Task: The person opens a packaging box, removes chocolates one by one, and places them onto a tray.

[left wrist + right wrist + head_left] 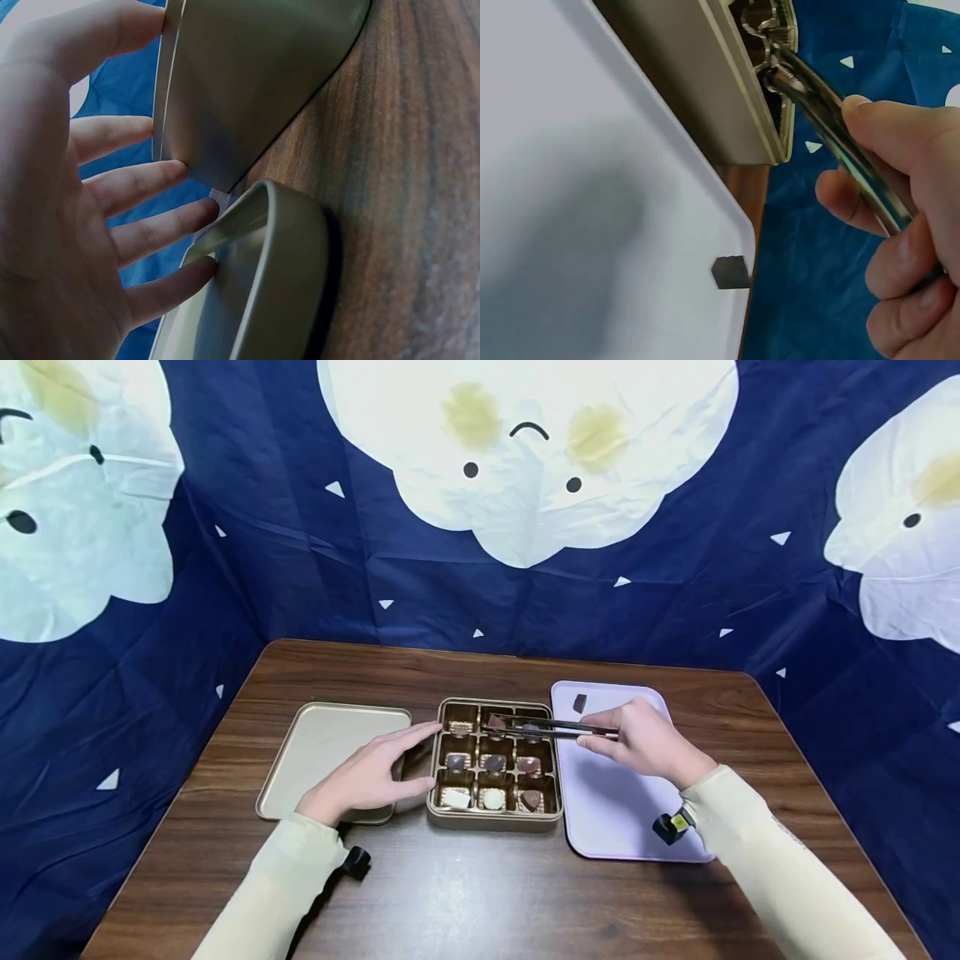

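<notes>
A gold tin box divided into compartments holds several chocolates. My left hand spreads along its left side, thumb and a fingertip at the rim; in the left wrist view the fingers reach to its wall. Between thumb and fingers my right hand grips slim, dark metal tongs. They reach leftward over the back row, with their tips at a reddish-brown chocolate in the back middle compartment. White, dark and heart-shaped chocolates sit in the front rows. Only a gold liner shows in the back left compartment.
Right of the box lies a lavender tray, with one dark chocolate near its back left corner. A gold lid lies on the wooden table to the left, partly under my left hand. A blue cloth hangs behind.
</notes>
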Action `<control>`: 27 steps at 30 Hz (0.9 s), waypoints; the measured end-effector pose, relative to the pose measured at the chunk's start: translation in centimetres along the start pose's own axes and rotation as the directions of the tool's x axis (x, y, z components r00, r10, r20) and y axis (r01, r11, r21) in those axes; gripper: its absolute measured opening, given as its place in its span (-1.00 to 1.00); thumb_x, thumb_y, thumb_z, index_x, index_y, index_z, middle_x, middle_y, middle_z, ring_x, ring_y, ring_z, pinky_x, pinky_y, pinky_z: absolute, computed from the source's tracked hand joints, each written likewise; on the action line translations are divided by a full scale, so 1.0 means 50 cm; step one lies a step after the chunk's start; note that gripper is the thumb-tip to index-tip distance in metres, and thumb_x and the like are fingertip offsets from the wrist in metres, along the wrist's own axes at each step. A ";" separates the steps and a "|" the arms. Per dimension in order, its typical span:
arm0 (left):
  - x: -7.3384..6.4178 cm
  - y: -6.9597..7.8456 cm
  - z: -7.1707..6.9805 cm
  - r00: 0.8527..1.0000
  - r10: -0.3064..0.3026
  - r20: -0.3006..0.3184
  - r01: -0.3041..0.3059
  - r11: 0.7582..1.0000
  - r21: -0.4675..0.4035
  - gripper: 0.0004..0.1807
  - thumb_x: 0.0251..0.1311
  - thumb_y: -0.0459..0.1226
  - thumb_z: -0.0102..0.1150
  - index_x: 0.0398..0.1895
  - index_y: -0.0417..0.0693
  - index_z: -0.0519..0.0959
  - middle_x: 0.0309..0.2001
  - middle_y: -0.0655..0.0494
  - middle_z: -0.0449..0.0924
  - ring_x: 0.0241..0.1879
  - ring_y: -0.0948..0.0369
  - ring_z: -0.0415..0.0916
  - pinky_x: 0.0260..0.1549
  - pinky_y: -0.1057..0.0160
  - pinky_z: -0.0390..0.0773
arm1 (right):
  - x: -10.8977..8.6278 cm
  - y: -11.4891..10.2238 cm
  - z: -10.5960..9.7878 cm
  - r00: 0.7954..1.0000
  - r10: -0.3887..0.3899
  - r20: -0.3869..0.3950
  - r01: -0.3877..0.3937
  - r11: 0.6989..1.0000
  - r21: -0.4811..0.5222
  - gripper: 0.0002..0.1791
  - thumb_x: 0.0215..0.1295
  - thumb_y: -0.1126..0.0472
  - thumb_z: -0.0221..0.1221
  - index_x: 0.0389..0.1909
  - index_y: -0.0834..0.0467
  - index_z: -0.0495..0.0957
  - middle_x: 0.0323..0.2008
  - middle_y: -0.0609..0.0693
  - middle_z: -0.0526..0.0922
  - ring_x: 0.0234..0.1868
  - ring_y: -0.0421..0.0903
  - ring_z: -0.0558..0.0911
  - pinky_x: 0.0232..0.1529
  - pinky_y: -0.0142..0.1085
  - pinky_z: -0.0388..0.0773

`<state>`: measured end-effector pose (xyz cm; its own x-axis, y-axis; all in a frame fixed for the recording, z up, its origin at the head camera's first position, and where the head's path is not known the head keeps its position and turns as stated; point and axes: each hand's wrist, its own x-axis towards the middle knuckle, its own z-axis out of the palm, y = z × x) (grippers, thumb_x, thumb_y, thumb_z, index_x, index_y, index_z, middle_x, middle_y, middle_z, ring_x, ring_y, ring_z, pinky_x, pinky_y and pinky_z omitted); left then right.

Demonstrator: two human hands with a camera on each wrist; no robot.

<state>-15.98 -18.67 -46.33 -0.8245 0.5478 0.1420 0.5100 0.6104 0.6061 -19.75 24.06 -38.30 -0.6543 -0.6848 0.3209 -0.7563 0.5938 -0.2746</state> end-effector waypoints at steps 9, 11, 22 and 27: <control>-0.001 0.005 -0.003 0.999 0.026 -0.022 -0.026 1.000 -0.002 -0.07 0.29 0.07 0.39 0.65 0.01 0.24 0.58 0.04 0.29 0.54 -0.03 0.27 0.50 -0.14 0.29 | -0.030 0.011 0.031 0.997 0.018 -0.075 -0.013 0.998 0.068 -0.79 0.26 0.20 0.47 -0.12 0.18 0.82 -0.38 -0.15 0.80 -0.64 -0.45 0.41 -0.58 -0.48 0.44; -0.001 0.005 -0.003 1.000 0.023 -0.021 -0.023 1.000 -0.001 -0.07 0.29 0.07 0.39 0.65 0.02 0.24 0.58 0.05 0.29 0.54 -0.03 0.27 0.51 -0.14 0.28 | -0.036 0.010 0.037 0.996 0.036 -0.082 -0.028 0.995 0.097 -0.79 0.27 0.19 0.47 -0.11 0.17 0.82 -0.37 -0.15 0.80 -0.68 -0.45 0.39 -0.63 -0.53 0.38; 0.000 0.001 -0.001 0.999 0.036 -0.029 -0.036 0.999 0.002 -0.06 0.28 0.07 0.40 0.65 0.00 0.25 0.58 0.03 0.30 0.53 -0.03 0.28 0.50 -0.13 0.29 | -0.063 0.008 0.059 0.989 0.079 -0.123 -0.059 0.985 0.159 -0.77 0.24 0.25 0.48 -0.10 0.22 0.81 -0.38 -0.13 0.78 -0.65 -0.38 0.45 -0.68 -0.56 0.33; 0.000 0.001 0.000 0.999 0.036 -0.023 -0.035 0.999 0.010 -0.07 0.29 0.07 0.39 0.65 0.01 0.24 0.58 0.03 0.30 0.53 -0.01 0.28 0.50 -0.11 0.30 | -0.073 0.007 0.062 0.986 0.086 -0.143 -0.060 0.983 0.173 -0.78 0.23 0.27 0.48 -0.10 0.20 0.81 -0.41 -0.17 0.75 -0.67 -0.36 0.43 -0.70 -0.58 0.30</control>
<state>-15.98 -18.65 -46.30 -0.8113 0.5556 0.1818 0.5413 0.5965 0.5926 -17.63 25.45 -42.36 -0.7095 -0.5641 0.4223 -0.7044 0.5518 -0.4464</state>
